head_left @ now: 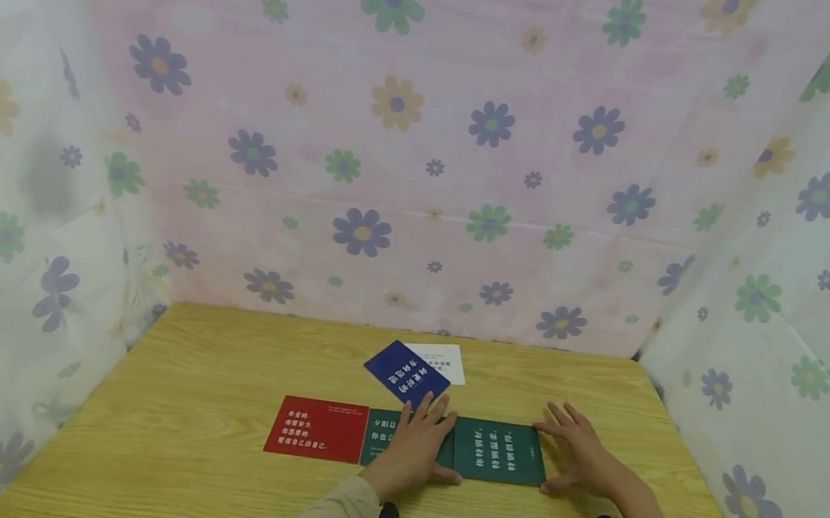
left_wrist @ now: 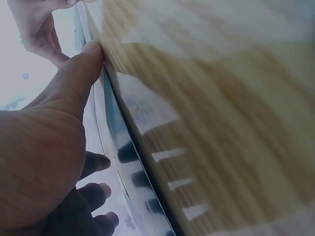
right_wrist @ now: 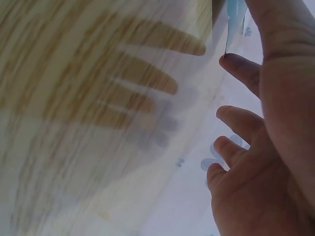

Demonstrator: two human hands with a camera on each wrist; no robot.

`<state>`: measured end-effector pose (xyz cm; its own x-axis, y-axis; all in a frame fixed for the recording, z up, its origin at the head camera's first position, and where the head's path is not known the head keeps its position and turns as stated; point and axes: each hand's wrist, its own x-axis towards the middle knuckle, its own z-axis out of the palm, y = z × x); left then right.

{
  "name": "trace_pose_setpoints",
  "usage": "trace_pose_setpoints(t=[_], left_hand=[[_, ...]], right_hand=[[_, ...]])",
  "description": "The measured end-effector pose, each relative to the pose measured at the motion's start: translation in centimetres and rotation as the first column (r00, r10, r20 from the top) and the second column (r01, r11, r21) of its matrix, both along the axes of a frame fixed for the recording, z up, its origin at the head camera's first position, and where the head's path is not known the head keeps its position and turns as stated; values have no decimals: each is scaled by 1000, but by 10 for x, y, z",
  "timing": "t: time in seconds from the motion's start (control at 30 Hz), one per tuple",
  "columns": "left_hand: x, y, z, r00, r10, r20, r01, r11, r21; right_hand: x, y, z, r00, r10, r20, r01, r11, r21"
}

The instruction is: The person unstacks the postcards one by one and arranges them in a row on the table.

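A red card (head_left: 316, 429), a dark green card (head_left: 378, 432) and a second green card (head_left: 499, 454) lie in a row, all printed with white characters. Over the middle card rests my left hand (head_left: 411, 450), fingers spread, its thumb near the seam with the right card. It hides much of that middle card. My right hand (head_left: 586, 461) touches the right end of the row, with index finger and thumb apart along that edge. In the right wrist view, a fingertip of the right hand (right_wrist: 266, 157) meets a thin card edge.
Behind the row, a blue card (head_left: 404, 371) lies tilted, partly over a white card (head_left: 453, 364). All the cards are on a wood-grain table (head_left: 183, 403). A flower-printed curtain (head_left: 424, 168) encloses the back and both sides.
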<state>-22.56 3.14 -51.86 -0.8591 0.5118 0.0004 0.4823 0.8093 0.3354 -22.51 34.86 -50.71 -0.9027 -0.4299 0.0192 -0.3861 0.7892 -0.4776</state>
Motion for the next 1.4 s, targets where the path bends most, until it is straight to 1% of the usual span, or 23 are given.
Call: trace_pose_setpoints(t=[0.27,0.4,0.67,0.83,0.93,1.13,1.23,1.4], left_hand=[[-1,2,2,1000,10,18,-10,1000,-25],[-1,2,2,1000,16,23,-15,999,-42],[0,4,6,999,32,27,-30,997,-68],[0,7,7,999,46,7,-45,995,-92],[-1,8,6,999,48,-1,-48,994,-98],[-2,8,9,999,46,-11,-47,993,-105],[-1,8,10,999,47,-14,-48,993,-109],[1,7,10,999,33,-43,-38,992,-123]], right_hand=[[2,-1,3,999,-4,51,4,1000,9],[3,-3,5,998,-6,64,3,999,43],[3,-9,11,996,-22,90,13,995,102],[1,-11,13,997,-20,75,9,990,142],[0,-11,14,997,-14,70,3,989,151],[1,-13,16,998,-17,66,6,987,160],[4,-14,15,999,-11,32,5,985,171],[11,-18,17,1000,-13,-16,15,986,165]])
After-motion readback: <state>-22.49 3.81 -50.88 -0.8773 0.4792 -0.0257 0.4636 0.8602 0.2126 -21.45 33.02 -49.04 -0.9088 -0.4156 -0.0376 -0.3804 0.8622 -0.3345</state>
